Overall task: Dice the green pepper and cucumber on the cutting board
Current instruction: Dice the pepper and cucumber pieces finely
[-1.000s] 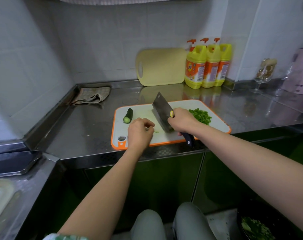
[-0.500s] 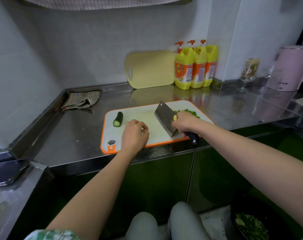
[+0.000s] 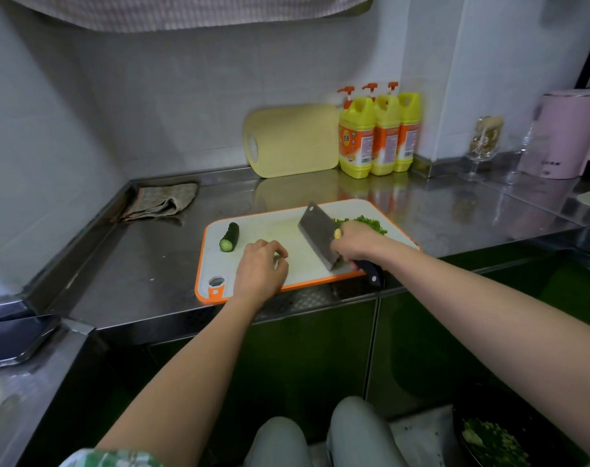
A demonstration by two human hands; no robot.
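Head: left hand (image 3: 260,274) curled, right (image 3: 354,242) gripping cleaver (image 3: 315,230).

Reflective stainless steel counter (image 3: 145,264); near front edge, flat white cutting board (image 3: 270,230) with orange rim; toward back left corner, crumpled cloth (image 3: 162,200); along back edge, pale yellow board (image 3: 293,141) leaning on wall, just beside three yellow pump bottles (image 3: 381,136); farther right, stemmed glass (image 3: 482,143) and pink kettle (image 3: 570,136).

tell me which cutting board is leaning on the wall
The plain yellow board beside the soap bottles; the orange-rimmed board lies flat on the counter.
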